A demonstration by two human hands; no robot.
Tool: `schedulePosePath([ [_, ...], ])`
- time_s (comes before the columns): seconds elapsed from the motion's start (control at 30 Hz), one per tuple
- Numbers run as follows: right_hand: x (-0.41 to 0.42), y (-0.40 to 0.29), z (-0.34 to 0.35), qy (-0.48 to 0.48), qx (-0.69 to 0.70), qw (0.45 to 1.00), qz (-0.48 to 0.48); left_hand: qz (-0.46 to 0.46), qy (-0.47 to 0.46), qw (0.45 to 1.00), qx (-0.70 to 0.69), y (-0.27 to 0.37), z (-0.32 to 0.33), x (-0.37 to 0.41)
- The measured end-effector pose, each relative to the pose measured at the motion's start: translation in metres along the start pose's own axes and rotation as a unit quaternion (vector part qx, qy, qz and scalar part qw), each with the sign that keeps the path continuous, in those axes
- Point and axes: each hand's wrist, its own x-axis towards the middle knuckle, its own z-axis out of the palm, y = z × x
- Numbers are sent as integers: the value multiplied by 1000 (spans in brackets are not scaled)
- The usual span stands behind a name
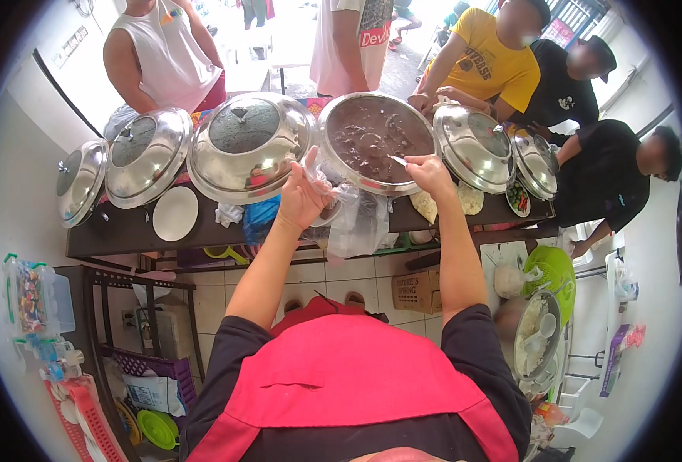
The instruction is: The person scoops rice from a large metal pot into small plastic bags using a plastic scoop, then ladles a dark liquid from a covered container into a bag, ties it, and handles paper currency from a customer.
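Observation:
In the head view my right hand (430, 173) grips the handle of a metal utensil (399, 160), whose far end lies over dark brown stew (369, 136) with pieces in it. The stew fills a wide steel pot (403, 188) without a lid. Left of the pot, my left hand (305, 199) is raised palm up, fingers spread, with a thin clear plastic bag (319, 178) hanging at its fingertips. Below it, more clear plastic bags (359, 222) hang over the table's near edge. A steel pot lid with a glass window (271, 173) is close to my left hand.
Several lidded steel pots (167, 173) line the dark table (214, 231). Nearby are a white plate (175, 213), a dish of green citrus and red chilies (518, 199) and a pot of rice (534, 341). Several people stand across the table; one person (612, 173) is at its right end.

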Motion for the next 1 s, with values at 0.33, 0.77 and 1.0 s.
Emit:
schedulePosePath([
  [0.33,-13,-29,-21,34,-119,992,-12,73,-14,989,-131,-11,-10,2],
  [0.77,0,-12,22,-57,-60,996,32,1,-28,999,-46,-1,-6,11],
  [1.0,-5,-23,5,-14,-49,999,20,5,1,998,-55,-12,-4,19],
])
